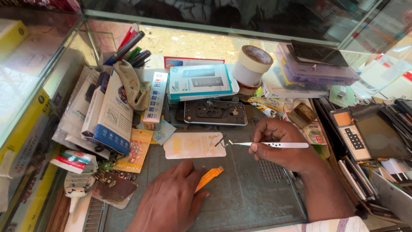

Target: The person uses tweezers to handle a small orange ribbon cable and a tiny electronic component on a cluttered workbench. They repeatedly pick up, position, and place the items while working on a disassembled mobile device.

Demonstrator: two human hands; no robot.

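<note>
My right hand (pixel 281 144) pinches silver tweezers (pixel 274 145) that point left, their tip holding a tiny part just right of a pale screen-protector sheet (pixel 193 146). My left hand (pixel 171 199) lies palm down on the grey work mat (pixel 240 197), its fingers resting on an orange flex strip (pixel 211 176). An opened phone frame (pixel 215 112) lies face down behind the sheet.
Boxes and packets (pixel 112 114) pile up at the left, with pens (pixel 128 47) behind them. A tape roll (pixel 252 64), a purple case with a phone on top (pixel 315 66) and a tray of parts (pixel 365 137) crowd the back and right. Glass counter walls surround the space.
</note>
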